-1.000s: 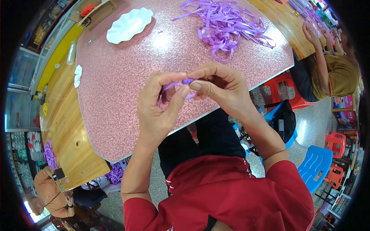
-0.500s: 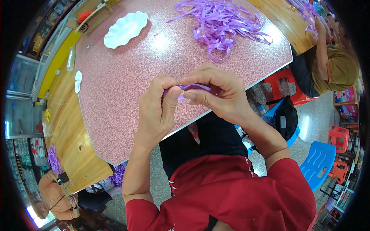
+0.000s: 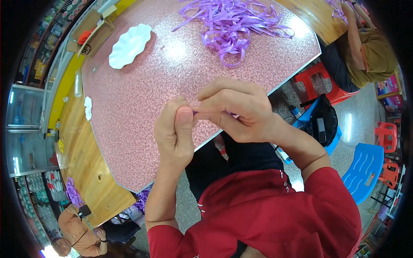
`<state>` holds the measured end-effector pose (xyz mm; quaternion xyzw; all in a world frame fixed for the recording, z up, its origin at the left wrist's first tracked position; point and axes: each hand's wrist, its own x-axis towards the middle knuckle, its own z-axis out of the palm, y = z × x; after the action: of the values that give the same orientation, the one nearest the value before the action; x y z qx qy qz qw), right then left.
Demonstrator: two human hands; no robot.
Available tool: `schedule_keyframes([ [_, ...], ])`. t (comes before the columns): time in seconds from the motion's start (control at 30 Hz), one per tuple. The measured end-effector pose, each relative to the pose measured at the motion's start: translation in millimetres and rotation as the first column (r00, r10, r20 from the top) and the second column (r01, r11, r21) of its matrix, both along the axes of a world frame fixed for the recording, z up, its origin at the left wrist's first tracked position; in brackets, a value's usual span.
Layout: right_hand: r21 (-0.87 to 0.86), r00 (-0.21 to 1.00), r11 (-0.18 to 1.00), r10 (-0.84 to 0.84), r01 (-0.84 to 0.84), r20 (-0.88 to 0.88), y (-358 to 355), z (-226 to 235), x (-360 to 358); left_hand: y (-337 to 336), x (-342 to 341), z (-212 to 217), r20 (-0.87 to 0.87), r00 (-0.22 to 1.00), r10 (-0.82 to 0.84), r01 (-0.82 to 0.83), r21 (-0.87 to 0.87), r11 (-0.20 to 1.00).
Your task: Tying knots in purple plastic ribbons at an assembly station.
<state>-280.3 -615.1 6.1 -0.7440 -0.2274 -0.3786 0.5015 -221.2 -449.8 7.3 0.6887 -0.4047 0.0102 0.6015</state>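
Observation:
Above the near part of the pink speckled table (image 3: 129, 112), my left hand (image 3: 174, 131) and my right hand (image 3: 241, 109) meet at their fingertips. Both are closed in a pinch on a purple ribbon (image 3: 232, 115). Only small bits of it show between the fingers; most is hidden. At the far side of the table lies a loose, tangled heap of shiny purple ribbons (image 3: 234, 26). Far left of the heap sits a white dish with a wavy rim (image 3: 130, 46).
A crumpled white tissue (image 3: 88, 108) lies at the left table edge, beside a wooden tabletop (image 3: 86, 159). Farther off stands a cardboard box (image 3: 97, 36). Two people sit nearby, far right and lower left. Red stools (image 3: 320, 84) and a blue chair (image 3: 365, 172) stand right.
My fingers have drawn closer together, covering most of the ribbon that showed before. My right fingers have folded over nearer the left thumb. The whole view has shifted slightly.

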Motion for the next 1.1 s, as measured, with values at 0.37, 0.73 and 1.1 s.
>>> schedule_keyframes([
  [0.37, 0.071, 0.977, 0.993, 0.103, -0.091, -0.188, -13, -15, 13, -1, 10, -8, -0.621, 0.748, -0.234, 0.181, -0.149, 0.972],
  [0.73, 0.3, 0.916, 0.949, 0.204, -0.099, -0.345, -6, -11, -1, 6, 8, -8, -0.115, 0.992, -0.046, 0.056, 0.083, 0.995],
  [1.1, 0.258, 0.935, 0.965, 0.123, -0.035, -0.333, -2, -13, -8, 2, 6, -4, 0.242, 0.969, 0.046, -0.065, 0.074, 0.995],
])
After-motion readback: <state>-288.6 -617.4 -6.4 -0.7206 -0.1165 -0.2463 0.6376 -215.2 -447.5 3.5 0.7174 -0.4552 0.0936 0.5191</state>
